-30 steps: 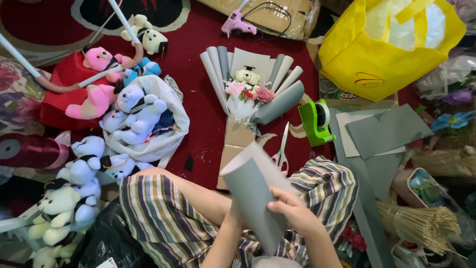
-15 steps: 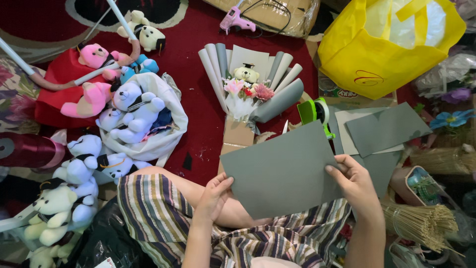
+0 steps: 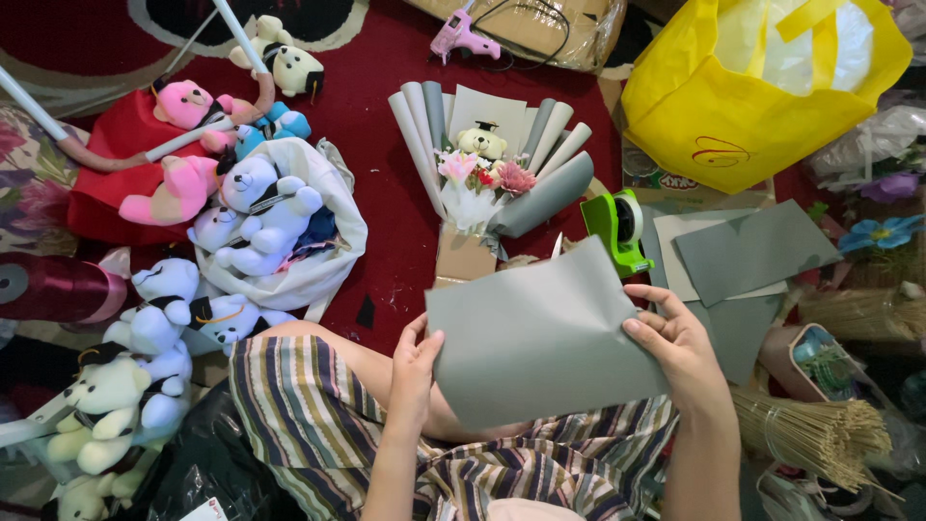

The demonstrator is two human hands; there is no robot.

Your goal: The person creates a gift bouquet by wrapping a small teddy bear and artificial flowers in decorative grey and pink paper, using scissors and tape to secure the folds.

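Red carpet (image 3: pixel 386 241) as floor, crowded on all sides, with a bouquet (image 3: pixel 487 183) lying near the middle as landmark.

Right of the bouquet and further off: one yellow bag (image 3: pixel 762 96), bulging.

Left of the bouquet: a heap of plush bears (image 3: pixel 260 207), well over ten, too tangled for an exact count. Among them two pink, some in a white sack (image 3: pixel 333 265).

Just below the bouquet, over striped trousers: one grey sheet (image 3: pixel 540 342), spread nearly flat and slightly bowed. Pinched at its left edge by the left hand (image 3: pixel 415 371), thumb on top. Pinched at its right edge by the right hand (image 3: pixel 680 352), fingers curled over the face. Both grips closed on the sheet.

To handle it well, probably: keep the pinch light and close to the edges, hold both sides level, avoid a hard crease across the middle, and keep it clear of the bouquet's flowers.

In the bouquet itself: about six grey rolls, fanned round one small bear.

Right of the bouquet on the floor: at least three loose grey sheets (image 3: pixel 752 251).

Lower right of it: one bundle of sticks (image 3: pixel 810 434).

Just right of it: one green tape dispenser (image 3: pixel 617 227).

Above it: one pink glue gun (image 3: pixel 458 34).
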